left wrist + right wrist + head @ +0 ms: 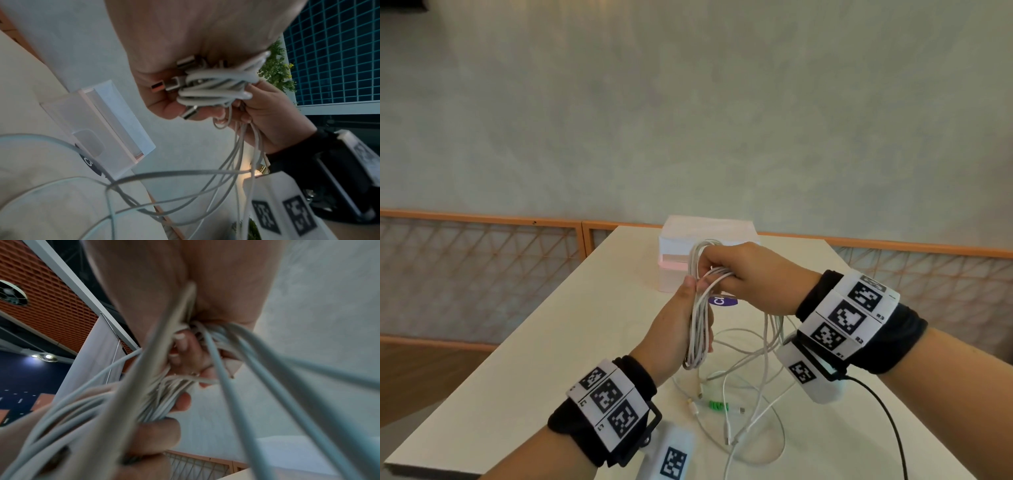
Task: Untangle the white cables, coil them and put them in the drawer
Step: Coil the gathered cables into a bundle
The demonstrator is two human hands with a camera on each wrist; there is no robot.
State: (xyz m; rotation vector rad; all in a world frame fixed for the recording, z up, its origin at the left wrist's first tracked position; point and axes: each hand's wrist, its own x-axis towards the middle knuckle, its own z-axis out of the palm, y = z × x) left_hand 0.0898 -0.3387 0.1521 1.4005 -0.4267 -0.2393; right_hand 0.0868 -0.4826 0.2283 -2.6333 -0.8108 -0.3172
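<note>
A coil of white cables (698, 308) hangs upright above the table, held by both hands. My left hand (678, 329) grips its lower half, fingers curled round the strands (216, 87). My right hand (736, 274) grips the top of the same coil, and looser strands (236, 369) trail down from it. More white cables (750, 404) lie tangled on the table below, with plugs and a green tie (718, 406). The white drawer box (709, 240) stands behind the hands, its drawer (115, 123) slightly pulled out. Several USB plugs (172, 82) stick out of the coil by my left palm.
The white table (551, 359) ends at the left and far edges, with an orange-framed lattice railing (482, 260) beyond. A purple round label (722, 301) lies in front of the box. A black cord (887, 418) runs from my right wrist camera.
</note>
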